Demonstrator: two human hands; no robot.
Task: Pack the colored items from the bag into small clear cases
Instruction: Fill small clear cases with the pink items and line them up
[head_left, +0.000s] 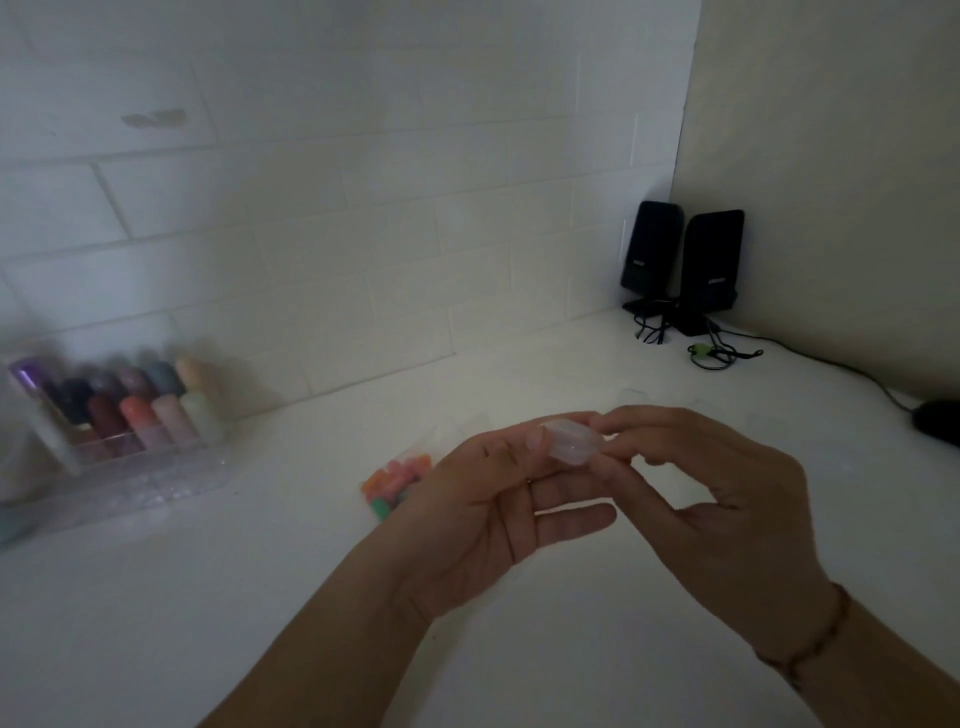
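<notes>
Both hands are up over the white counter (519, 649), meeting on one small clear case (574, 441). The left hand (498, 499) pinches its left end between thumb and forefinger, the lower fingers stretched out loose beneath. The right hand (727, 493) pinches the other end with curled fingertips. It looks as if the case is being prised open, though in this dim light I can't tell whether the lid has parted. The bag of colored items (397, 483) lies on the counter just left of the left hand, partly hidden behind it. Far left stands a clear box of bottles (124, 415); far right, two black speakers (680, 260). The risk: the slick little case pops from those fingertip grips and skitters away.
</notes>
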